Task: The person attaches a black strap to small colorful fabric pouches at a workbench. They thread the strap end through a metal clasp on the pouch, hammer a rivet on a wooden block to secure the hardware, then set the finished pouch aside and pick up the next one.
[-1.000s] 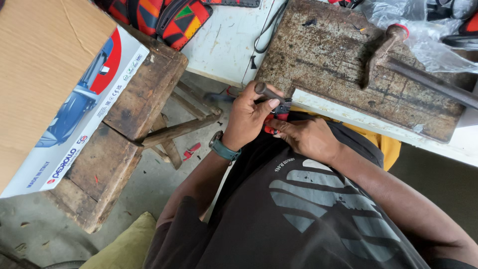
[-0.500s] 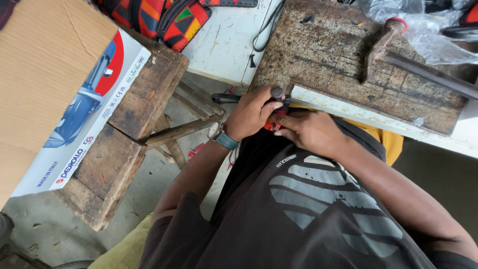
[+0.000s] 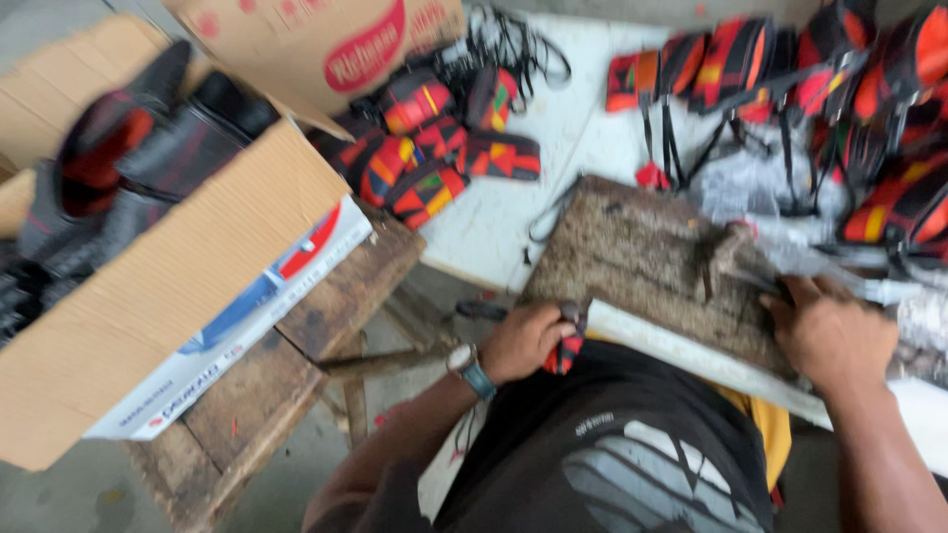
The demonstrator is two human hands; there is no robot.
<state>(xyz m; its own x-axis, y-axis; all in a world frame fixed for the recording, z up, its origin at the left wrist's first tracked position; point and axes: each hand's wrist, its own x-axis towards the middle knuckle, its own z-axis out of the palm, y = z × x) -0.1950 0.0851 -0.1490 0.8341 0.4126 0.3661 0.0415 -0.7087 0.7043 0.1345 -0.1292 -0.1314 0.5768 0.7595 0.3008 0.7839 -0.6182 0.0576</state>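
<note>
Fingers of the left hand [image 3: 523, 341] hold a small red and black strap piece [image 3: 565, 352] against the rough wooden block [image 3: 642, 262]. Right hand [image 3: 829, 331] fingers curl over the rusty metal hammer [image 3: 726, 255], steadying it.

White tabletop [image 3: 513, 212] and wooden bench [image 3: 296, 385]

On the tabletop lie a worn wooden block [image 3: 642, 262], heaps of red, black and orange pouches [image 3: 434, 148] with black straps [image 3: 513, 44], and clear plastic; the bench carries an open cardboard box [image 3: 188, 296], over concrete floor [image 3: 59, 498].
</note>
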